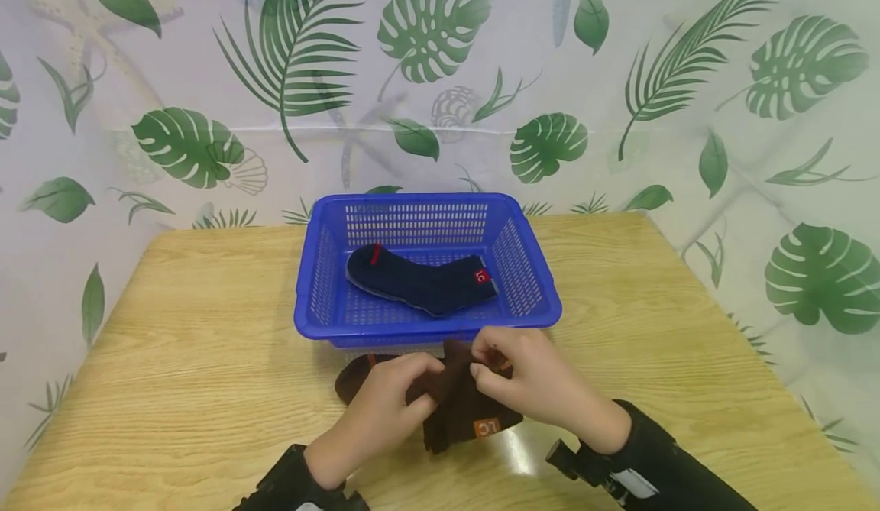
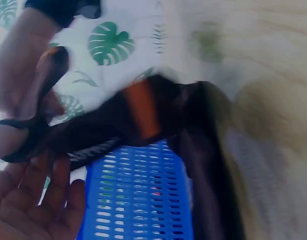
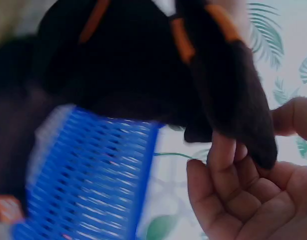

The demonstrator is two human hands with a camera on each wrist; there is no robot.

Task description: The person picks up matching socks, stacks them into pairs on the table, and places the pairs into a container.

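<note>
Both hands, left (image 1: 385,404) and right (image 1: 529,377), pinch the brown sock (image 1: 457,408) on the desk (image 1: 206,358), grip clamped. Basket (image 1: 426,328) just beyond. Judgement: hold edges aligned, fold flat.

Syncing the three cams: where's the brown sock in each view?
Head: brown sock low centre, on the table in front of the blue basket, pinched by the left hand and right hand.
Left wrist: blurred dark band across the middle.
Right wrist: fills the top.
Shared landmark: the blue basket.
</note>
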